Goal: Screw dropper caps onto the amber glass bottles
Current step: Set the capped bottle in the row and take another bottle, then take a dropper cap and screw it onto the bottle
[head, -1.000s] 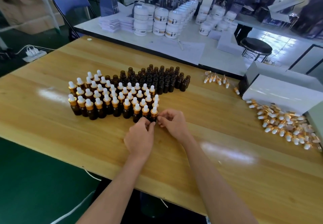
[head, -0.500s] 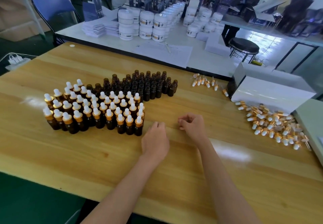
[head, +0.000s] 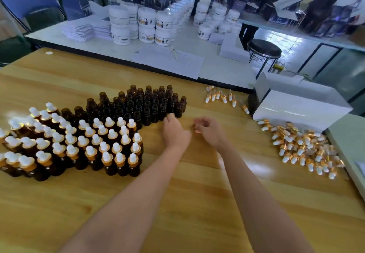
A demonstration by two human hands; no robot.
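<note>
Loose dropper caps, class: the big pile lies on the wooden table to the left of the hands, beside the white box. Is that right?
No. In the head view the big pile of loose dropper caps lies to the right of the left hand and right hand, not the left; it is on the wooden table, beside the white box.

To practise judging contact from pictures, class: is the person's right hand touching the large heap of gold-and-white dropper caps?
Apart. The head view shows a stretch of bare wooden tabletop between the right hand and the heap of gold-and-white dropper caps.
</note>
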